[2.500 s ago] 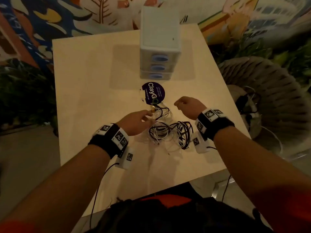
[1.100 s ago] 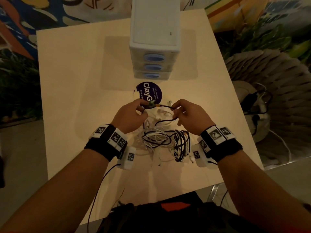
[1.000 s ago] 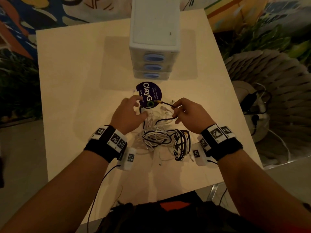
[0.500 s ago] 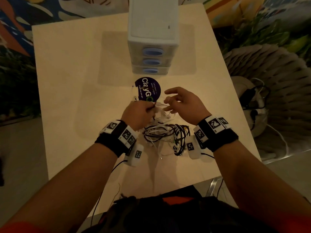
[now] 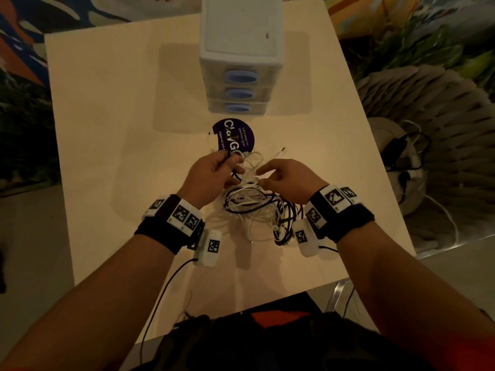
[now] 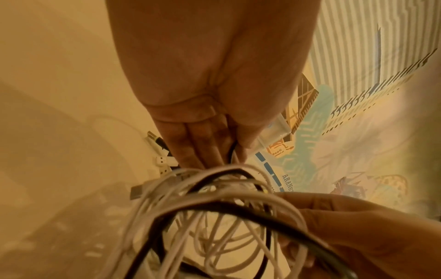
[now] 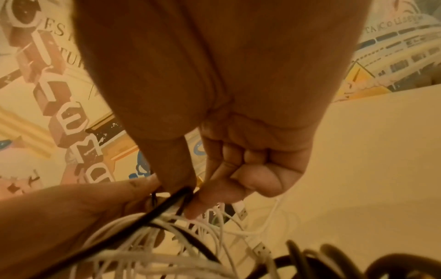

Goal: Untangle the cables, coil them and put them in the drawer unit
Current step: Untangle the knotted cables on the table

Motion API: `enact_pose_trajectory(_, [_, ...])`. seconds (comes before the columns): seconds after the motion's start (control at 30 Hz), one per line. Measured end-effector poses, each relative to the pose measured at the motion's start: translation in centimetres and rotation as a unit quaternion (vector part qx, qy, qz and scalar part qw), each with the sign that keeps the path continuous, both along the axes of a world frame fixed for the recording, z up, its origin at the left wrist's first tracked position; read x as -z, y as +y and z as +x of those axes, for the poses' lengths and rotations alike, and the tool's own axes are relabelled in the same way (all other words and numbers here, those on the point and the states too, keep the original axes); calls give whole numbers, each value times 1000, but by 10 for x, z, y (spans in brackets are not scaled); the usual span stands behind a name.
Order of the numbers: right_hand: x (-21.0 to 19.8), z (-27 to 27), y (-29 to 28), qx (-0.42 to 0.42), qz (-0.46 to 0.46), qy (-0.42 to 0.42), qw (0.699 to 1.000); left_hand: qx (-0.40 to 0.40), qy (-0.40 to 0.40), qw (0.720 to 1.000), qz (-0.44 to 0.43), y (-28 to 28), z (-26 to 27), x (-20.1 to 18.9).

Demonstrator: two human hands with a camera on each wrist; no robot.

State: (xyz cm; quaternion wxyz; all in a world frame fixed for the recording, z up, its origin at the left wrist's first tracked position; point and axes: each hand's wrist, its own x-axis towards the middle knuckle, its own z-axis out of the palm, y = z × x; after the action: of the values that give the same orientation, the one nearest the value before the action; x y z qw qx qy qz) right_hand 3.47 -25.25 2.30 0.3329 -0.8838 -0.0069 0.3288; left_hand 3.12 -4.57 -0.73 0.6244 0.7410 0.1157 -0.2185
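Since half a second ago the right hand (image 5: 288, 180), then spread with fingers extended above the tangle, has closed in: thumb and forefinger now pinch a white cable (image 5: 263, 167) at the top of the bundle. The left hand (image 5: 211, 175) remains curled round a black cable (image 5: 234, 174), gripping it against the palm; the left wrist view confirms a dark lead (image 6: 232, 151) passing between thumb and fingers.

The tangle of white and black cables (image 5: 257, 210) lies on the tabletop (image 5: 107, 129) between the two wrists, its upper loops lifted by both hands. A white connector end (image 5: 280, 151) projects toward 1 o'clock from the hands. USB plugs (image 7: 242, 212) are visible in the right wrist view, just beside the fingers.

The three-drawer unit (image 5: 238, 49) stands at 12 o'clock from the tangle, well apart from it, all drawers shut, blue oval handles (image 5: 241, 77) facing the person. A round purple sticker (image 5: 235, 136) sits on the tabletop between unit and hands.
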Motion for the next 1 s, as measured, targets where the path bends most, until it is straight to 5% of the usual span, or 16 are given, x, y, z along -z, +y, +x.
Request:
enact_pose_trajectory(0.27, [-6, -10, 2, 56, 54, -41, 996, 202, -27, 964, 171, 1, -12, -2])
enact_pose_trajectory(0.37, [-10, -12, -1, 45, 42, -59, 996, 162, -55, 956, 239, 3, -10, 5])
enact_pose_trajectory(0.73, [-20, -16, -22, -84, -95, -48, 991, 92, -116, 957, 251, 0, -12, 8])
enact_pose_trajectory(1.0, [-20, -26, -31, -32, -60, -52, 996, 99, -137, 955, 244, 4, -12, 3])
